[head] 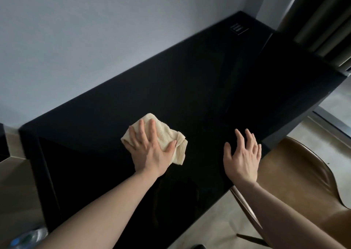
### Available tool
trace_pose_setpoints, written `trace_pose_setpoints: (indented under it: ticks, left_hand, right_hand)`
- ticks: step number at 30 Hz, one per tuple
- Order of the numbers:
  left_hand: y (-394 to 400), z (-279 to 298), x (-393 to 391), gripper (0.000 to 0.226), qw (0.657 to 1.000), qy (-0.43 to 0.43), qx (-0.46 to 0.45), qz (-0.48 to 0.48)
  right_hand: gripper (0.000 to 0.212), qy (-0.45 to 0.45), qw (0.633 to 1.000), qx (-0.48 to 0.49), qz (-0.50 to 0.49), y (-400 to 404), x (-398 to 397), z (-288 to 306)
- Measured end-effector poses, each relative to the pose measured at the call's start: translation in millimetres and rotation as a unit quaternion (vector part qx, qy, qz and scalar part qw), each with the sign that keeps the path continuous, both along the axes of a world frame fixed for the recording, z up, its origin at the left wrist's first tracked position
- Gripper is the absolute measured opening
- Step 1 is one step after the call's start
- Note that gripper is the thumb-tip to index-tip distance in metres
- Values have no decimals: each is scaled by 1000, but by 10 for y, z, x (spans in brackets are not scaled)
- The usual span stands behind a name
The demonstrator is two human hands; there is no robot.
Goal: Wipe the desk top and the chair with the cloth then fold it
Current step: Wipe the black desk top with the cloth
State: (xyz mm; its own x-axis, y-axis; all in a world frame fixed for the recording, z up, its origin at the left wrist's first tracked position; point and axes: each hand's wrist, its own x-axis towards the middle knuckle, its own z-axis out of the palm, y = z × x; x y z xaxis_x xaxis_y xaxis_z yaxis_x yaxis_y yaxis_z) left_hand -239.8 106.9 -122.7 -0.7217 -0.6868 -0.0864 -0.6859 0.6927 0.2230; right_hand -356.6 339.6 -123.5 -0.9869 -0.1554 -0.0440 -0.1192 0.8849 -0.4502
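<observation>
Head view, looking down at a black desk (190,100) that runs along a pale wall (95,39). A cream cloth (167,134), bunched into a loose wad, lies on the desk near its front edge. The left hand (150,150) presses flat on top of the cloth, fingers straight and slightly spread, thumb stretched out along the cloth's right side; nothing is curled round it. To the right of the cloth, well apart from it, the right hand (242,157) is spread open with the palm down and fingers fanned, holding nothing. It sits low over the desk near the front edge; whether it touches the surface is hard to tell against the dark top. Both bare forearms reach in from the bottom of the frame. Right of the desk's front edge stands a brown chair (303,176) with a smooth curved shell. At the desk's far end a small socket plate (239,28) is set into the top, and beyond it hangs a curtain (326,20). Below the desk's left end, a blurred plastic bottle (28,237) with a blue cap lies on the floor.
</observation>
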Motion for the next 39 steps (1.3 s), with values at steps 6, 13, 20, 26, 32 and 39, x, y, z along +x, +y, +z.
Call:
trace_pose_setpoints:
  ticks: [6,13,20,26,32,39]
  left_hand:
    - [193,-39,-689,104,1000,11,-12,-22]
    - [170,-64,-1045,102,998,22,-15,-52]
    - [95,-62,-1222,104,995,2,-20,-97]
    - [26,-38,-1505,105,991,-8,-19,-133]
    - [98,-51,-1827,107,987,-17,-20,-158]
    - [323,-51,-2486,106,987,-10,-15,-160]
  right_hand:
    - [56,23,999,-2,-33,-53,-19,-92]
    - [56,35,999,12,-26,-30,-39,-151]
    - [63,28,999,10,-24,-41,-54,-115]
    - [55,-3,1000,-7,-18,-45,-275,28]
    - [57,14,1000,-6,9,233,-1171,137]
    - [57,28,999,41,10,561,-2199,124]
